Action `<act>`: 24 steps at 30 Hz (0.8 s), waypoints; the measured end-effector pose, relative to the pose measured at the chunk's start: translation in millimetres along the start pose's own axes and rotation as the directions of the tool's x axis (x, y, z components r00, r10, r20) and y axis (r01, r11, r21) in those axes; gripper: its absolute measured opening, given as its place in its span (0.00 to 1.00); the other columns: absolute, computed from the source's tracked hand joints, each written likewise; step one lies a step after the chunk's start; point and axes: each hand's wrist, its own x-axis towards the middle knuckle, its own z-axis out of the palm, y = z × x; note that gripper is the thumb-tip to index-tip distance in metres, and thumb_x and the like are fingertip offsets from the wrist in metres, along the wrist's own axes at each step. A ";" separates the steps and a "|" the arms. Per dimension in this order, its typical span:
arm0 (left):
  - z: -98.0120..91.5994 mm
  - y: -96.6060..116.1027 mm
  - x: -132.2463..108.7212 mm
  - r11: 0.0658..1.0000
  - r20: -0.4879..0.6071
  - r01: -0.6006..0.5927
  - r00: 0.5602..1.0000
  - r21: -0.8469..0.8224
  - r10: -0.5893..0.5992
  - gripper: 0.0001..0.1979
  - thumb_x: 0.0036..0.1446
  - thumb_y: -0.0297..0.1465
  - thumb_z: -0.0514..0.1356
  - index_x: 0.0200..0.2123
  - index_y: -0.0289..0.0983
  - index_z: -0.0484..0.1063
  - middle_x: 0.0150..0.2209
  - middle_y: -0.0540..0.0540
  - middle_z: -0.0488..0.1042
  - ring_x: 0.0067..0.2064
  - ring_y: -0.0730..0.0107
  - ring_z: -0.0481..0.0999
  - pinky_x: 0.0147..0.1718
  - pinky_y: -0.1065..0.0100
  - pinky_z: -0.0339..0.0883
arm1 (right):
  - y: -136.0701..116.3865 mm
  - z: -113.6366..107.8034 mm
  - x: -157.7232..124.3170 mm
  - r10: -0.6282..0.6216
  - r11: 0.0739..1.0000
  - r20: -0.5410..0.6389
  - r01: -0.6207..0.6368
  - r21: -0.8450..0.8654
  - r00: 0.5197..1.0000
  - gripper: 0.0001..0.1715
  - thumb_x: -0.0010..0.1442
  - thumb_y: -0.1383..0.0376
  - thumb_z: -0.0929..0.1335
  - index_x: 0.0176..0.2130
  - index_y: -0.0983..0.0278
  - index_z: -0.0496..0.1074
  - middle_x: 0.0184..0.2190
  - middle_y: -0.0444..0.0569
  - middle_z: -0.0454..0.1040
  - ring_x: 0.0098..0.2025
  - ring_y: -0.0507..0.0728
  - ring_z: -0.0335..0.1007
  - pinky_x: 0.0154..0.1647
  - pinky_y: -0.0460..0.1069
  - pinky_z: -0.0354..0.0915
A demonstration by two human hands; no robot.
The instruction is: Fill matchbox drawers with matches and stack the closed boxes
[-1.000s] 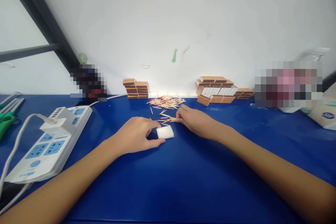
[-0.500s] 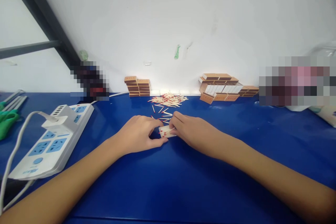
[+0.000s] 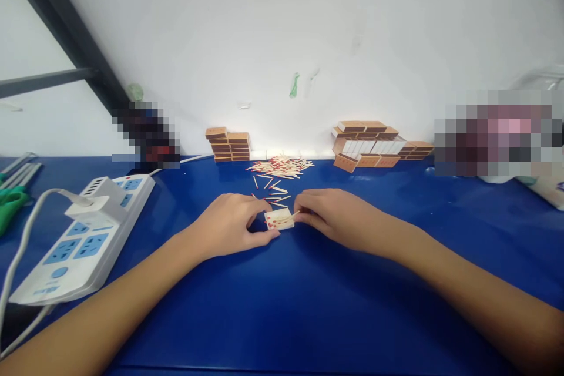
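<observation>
White power strip (image 3: 83, 235), one, well left of the left hand (image 3: 229, 226). Left hand pinches one white match tray (image 3: 279, 221), long axis left–right, resting on the table (image 3: 282, 305) between both hands. Right hand (image 3: 335, 217) pinches one match (image 3: 294, 213) at the tray's right end. Beyond: small matchbox stack (image 3: 229, 145), loose match heap (image 3: 282, 167), large matchbox stack (image 3: 374, 147).

A white tray (image 3: 279, 220) of red-tipped matches (image 3: 280, 167) sits on a blue table (image 3: 282, 305), near brown matchboxes (image 3: 229, 145).

I count one small white cardboard tray (image 3: 279, 220), one white plastic power strip (image 3: 83, 241), two stacks of brown cardboard matchboxes (image 3: 229, 145) (image 3: 374, 144) and one heap of red-tipped matches (image 3: 282, 165).
</observation>
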 end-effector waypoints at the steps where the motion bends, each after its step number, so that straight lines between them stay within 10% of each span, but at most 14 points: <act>1: 0.1 0.1 0.1 1.000 -0.003 -0.004 1.000 -0.001 0.004 0.16 0.61 0.45 0.65 0.43 0.39 0.80 0.26 0.53 0.73 0.26 0.71 0.70 0.26 0.68 0.54 | 0.3 0.6 0.4 -0.017 1.000 -0.023 0.017 0.013 1.000 0.11 0.73 0.64 0.64 0.38 0.63 0.72 0.38 0.49 0.77 0.37 0.55 0.70 0.36 0.49 0.59; 24: 0.4 0.3 -0.5 0.999 -0.007 -0.041 0.999 -0.013 0.041 0.15 0.61 0.43 0.66 0.44 0.39 0.81 0.26 0.52 0.75 0.26 0.71 0.71 0.26 0.68 0.56 | 0.9 11.8 3.4 -0.060 0.979 -0.167 0.091 0.181 0.984 0.05 0.69 0.67 0.67 0.40 0.62 0.73 0.37 0.46 0.75 0.35 0.52 0.68 0.37 0.48 0.61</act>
